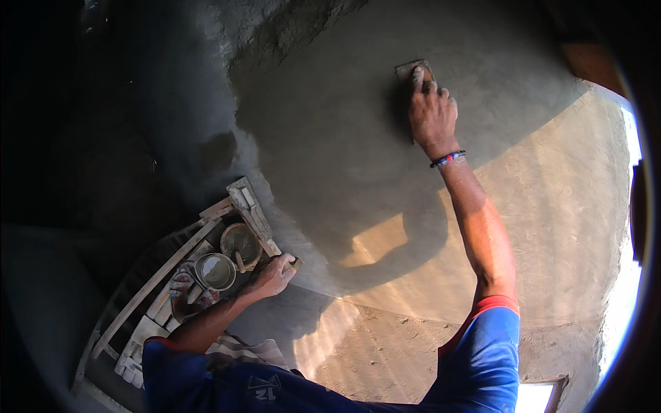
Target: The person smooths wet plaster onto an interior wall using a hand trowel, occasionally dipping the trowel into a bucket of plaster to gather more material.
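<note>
My right hand (pixel 434 113) is closed round a flat plastering float (pixel 406 71), which lies against the grey, damp-looking plaster (pixel 330 117) on the wall. Lower and to the left, my left hand (pixel 275 273) is closed by the end of a wooden board (pixel 251 210). A small greyish piece (pixel 297 263) shows at its fingertips; its kind is unclear. Beside this hand stand a round bucket (pixel 241 241) with a tool's handle leaning at its rim, and a metal pail (pixel 215 271) holding grey material.
My feet (pixel 181 286) stand on a wooden plank platform with a long rail (pixel 148 296) along its left side. Drier, sunlit wall (pixel 551 193) stretches to the right. Rough, unsmoothed wall (pixel 275 34) lies at the upper left. A framed opening (pixel 554 396) is at the lower right.
</note>
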{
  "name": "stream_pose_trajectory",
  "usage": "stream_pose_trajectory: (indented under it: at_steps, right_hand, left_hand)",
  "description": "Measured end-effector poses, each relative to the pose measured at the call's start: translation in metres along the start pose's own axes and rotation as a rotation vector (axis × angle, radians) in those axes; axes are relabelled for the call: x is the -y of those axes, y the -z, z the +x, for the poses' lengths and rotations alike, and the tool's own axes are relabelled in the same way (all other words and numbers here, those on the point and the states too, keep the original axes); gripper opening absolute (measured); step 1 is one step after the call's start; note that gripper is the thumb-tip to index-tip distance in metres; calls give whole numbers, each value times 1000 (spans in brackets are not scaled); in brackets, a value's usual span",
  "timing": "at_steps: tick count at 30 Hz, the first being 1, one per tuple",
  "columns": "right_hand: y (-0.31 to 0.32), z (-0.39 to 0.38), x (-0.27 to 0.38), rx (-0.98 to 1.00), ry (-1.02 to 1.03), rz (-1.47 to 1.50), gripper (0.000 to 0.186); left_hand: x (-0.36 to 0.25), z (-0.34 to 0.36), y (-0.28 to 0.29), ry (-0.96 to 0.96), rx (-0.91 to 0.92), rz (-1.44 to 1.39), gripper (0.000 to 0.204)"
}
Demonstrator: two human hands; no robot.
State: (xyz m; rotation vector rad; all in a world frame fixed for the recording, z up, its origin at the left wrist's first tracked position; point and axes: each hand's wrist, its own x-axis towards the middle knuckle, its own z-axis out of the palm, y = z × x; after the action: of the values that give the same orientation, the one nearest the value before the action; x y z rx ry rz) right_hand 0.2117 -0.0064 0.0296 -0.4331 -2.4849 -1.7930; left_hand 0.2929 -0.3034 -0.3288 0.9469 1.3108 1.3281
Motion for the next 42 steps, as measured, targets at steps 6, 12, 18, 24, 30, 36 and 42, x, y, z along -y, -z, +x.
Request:
stream_pose_trajectory:
  at_steps: [6, 12, 18, 24, 30, 36, 42]
  right_hand:
    - [-17, -140, 45, 568, 417, 57, 68]
    - [34, -35, -116, 90, -76, 119, 69]
    - [-13, 67, 16, 21, -55, 16, 42]
    - [-31, -69, 106, 606, 397, 59, 58]
    - [22, -62, -69, 327, 22, 74, 72]
    - [-1, 39, 10, 2, -7, 42, 53]
    - [-32, -36, 72, 470, 387, -3, 58]
  left_hand:
    - [2, -47, 48, 0, -148, -86, 30]
    - [59, -79, 70, 244, -405, 104, 31]
    - [18, -27, 22, 72, -56, 121, 36]
    - [15, -61, 51, 90, -149, 58, 35]
    - [103, -116, 95, 285, -494, 318, 31]
    - [60, -45, 64, 208, -274, 171, 32]
    - [37, -47, 66, 68, -296, 83, 31]
